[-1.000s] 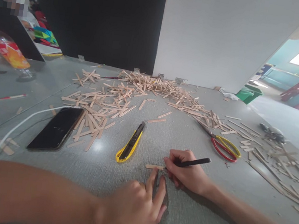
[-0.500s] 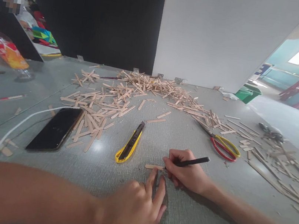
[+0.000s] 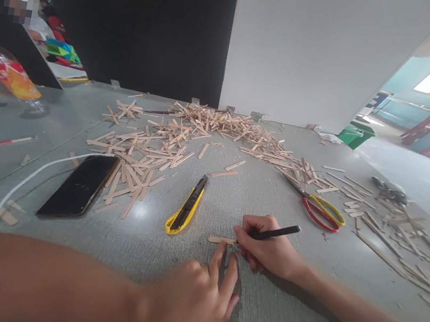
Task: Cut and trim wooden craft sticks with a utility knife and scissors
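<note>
A short wooden craft stick (image 3: 217, 240) lies flat on the grey table, its right end hidden by my fingers. My left hand (image 3: 198, 298) rests with its fingers apart, the index fingertip pressing down on the stick. Closed in a writing grip, my right hand (image 3: 267, 247) holds a black pen (image 3: 279, 232), its tip hidden behind the fingers by the stick's right end. A yellow utility knife (image 3: 187, 206) lies to the left beyond the stick. Farther right are scissors (image 3: 322, 212) with one red and one yellow handle.
A large heap of craft sticks (image 3: 228, 125) spreads across the back of the table. A phone (image 3: 79, 186) with a white cable lies at left, near a tipped drink bottle (image 3: 10, 74). Cut wood scraps (image 3: 403, 253) cover the right side. Black and white panels (image 3: 316, 52) stand behind.
</note>
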The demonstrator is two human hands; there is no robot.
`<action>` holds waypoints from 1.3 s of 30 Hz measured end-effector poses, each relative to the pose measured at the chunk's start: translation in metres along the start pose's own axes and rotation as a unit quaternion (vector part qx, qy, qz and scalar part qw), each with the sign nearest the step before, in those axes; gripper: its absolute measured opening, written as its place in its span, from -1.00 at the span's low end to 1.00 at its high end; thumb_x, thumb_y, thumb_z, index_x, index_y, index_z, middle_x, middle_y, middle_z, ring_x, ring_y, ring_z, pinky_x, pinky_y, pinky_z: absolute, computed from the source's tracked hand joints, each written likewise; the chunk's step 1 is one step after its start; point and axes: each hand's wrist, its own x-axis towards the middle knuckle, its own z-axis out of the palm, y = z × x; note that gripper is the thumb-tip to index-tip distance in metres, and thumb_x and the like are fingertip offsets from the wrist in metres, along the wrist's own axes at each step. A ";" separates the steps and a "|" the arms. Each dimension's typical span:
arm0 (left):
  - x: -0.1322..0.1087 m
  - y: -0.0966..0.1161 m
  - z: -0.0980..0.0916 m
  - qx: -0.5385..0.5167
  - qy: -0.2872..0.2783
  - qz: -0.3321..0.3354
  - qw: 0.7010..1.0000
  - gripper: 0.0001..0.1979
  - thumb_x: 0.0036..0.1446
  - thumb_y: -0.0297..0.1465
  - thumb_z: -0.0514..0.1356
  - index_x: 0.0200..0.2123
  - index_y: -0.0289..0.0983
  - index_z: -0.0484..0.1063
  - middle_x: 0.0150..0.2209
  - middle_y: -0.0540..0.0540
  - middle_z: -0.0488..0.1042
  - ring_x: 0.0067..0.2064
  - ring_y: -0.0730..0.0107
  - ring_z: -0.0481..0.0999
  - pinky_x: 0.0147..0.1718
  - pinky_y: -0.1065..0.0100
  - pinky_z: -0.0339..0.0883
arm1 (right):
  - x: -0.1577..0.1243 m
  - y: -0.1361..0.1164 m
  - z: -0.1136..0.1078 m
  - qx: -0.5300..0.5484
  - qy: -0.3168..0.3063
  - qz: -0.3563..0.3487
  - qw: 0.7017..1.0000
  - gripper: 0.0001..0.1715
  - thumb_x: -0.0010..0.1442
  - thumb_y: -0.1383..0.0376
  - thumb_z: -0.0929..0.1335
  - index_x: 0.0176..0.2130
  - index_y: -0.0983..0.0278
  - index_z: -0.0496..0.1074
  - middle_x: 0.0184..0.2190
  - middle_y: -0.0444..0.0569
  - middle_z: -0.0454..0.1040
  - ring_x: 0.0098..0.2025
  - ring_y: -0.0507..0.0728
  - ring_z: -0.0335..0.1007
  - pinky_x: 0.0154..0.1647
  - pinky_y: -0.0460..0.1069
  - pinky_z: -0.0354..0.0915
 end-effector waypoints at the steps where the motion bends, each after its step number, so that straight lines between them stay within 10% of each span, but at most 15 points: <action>1: 0.000 0.000 0.000 0.001 0.002 0.001 1.000 -0.43 0.30 -0.21 0.30 0.12 -0.64 0.54 0.05 -0.70 0.55 -0.34 -0.09 0.75 -0.67 0.25 0.52 | 0.000 0.000 0.000 -0.001 0.000 0.000 1.000 -0.56 0.28 0.17 0.42 -0.55 0.20 0.26 -0.73 -0.25 0.34 -0.78 -0.06 0.23 -0.83 -0.21 0.11; 23: -0.001 -0.002 -0.003 0.001 -0.065 0.023 0.998 -0.43 0.40 -0.23 0.19 0.21 -0.65 0.46 0.11 -0.75 0.49 -0.38 -0.03 0.75 -0.64 0.26 0.52 | -0.001 -0.015 -0.010 0.051 0.078 -0.023 0.995 -0.50 0.28 0.04 0.43 -0.54 0.21 0.28 -0.70 -0.20 0.40 -0.78 -0.06 0.21 -0.81 -0.19 0.11; 39: 0.000 0.000 -0.001 0.009 -0.022 0.002 1.000 -0.46 0.35 -0.22 0.25 0.14 -0.62 0.53 0.06 -0.67 0.56 -0.31 -0.05 0.76 -0.63 0.27 0.53 | -0.001 -0.001 0.004 0.013 0.024 0.013 1.000 -0.54 0.29 0.14 0.44 -0.54 0.21 0.27 -0.72 -0.24 0.36 -0.77 -0.07 0.23 -0.82 -0.22 0.13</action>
